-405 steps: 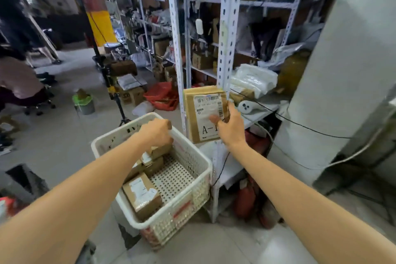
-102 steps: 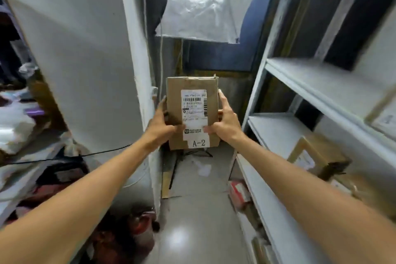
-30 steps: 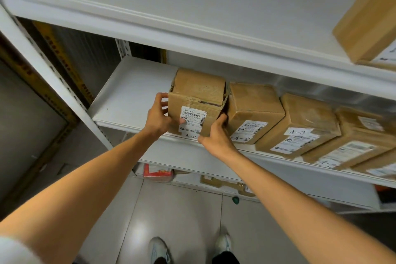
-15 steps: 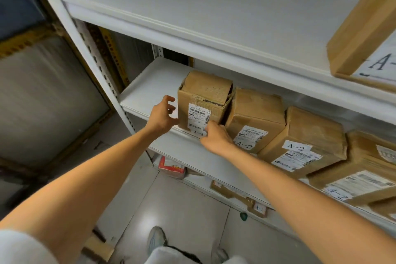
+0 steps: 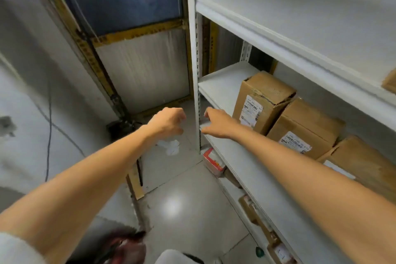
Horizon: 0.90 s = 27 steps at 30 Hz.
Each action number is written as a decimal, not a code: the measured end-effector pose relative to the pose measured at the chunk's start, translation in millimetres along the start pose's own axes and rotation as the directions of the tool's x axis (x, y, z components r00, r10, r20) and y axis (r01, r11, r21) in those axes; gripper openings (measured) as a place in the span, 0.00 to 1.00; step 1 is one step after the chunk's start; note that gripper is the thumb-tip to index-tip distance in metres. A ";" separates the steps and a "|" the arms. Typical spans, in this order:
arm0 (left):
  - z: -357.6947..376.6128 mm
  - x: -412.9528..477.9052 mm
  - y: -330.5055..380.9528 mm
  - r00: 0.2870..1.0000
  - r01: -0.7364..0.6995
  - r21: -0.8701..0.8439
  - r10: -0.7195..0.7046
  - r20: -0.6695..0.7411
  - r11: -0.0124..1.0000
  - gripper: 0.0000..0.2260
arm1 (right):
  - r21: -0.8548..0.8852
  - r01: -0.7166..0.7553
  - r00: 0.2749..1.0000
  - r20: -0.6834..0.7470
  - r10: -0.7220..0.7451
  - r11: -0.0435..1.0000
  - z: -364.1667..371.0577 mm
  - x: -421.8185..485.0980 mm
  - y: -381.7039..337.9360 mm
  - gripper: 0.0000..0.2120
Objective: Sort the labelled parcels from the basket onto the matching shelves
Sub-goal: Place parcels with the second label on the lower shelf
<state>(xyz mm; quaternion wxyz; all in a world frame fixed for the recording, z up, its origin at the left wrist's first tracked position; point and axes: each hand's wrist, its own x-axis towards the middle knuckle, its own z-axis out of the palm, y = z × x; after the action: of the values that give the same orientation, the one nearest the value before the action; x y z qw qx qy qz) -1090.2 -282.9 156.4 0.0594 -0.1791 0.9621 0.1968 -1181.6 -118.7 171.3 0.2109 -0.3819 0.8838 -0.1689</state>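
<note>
Standing on the shelf (image 5: 218, 83), the parcel (image 5: 263, 103) seems stiff, light, best gripped by its sides; left hand (image 5: 169, 123) and right hand (image 5: 216, 123) hang loose, empty.

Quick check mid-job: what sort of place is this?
Probably a parcel storeroom or small warehouse: white metal shelving with a slotted upright, labelled cardboard parcels lined up on one shelf, and a bare polished floor in a narrow aisle.

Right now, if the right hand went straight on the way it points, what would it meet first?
Probably the white shelf post: the right hand points left toward it from close by. Depth is unclear, so it might pass just in front.
</note>
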 end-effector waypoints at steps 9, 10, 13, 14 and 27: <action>-20.7 -176.2 -103.9 0.903 0.389 -0.154 -0.409 -0.134 0.908 0.18 | -0.061 0.436 0.883 0.222 -0.414 0.898 69.1 3.1 -150.8 0.24; -20.1 -203.3 -113.8 0.877 0.438 -0.176 -0.462 -0.133 0.882 0.18 | -0.062 0.495 0.845 0.268 -0.463 0.867 80.3 -3.5 -169.7 0.24; -13.2 -288.1 -135.6 0.776 0.575 -0.235 -0.613 -0.148 0.784 0.17 | -0.062 0.682 0.687 0.397 -0.608 0.729 111.6 -35.9 -223.0 0.25; -8.1 -317.3 -140.1 0.742 0.612 -0.251 -0.655 -0.146 0.750 0.17 | -0.055 0.732 0.630 0.434 -0.644 0.679 123.1 -48.1 -238.5 0.27; 97.4 -666.6 -61.8 0.330 0.832 -0.427 -0.935 -0.133 0.355 0.17 | 0.075 0.993 0.022 0.664 -0.748 0.096 252.8 -304.9 -365.2 0.24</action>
<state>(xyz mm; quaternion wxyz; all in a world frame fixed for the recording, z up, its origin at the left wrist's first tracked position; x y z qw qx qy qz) -444.1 -82.8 168.3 -0.0431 -0.7169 0.6568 0.2298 -645.4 -163.8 197.6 0.2086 -0.9175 0.3352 0.0484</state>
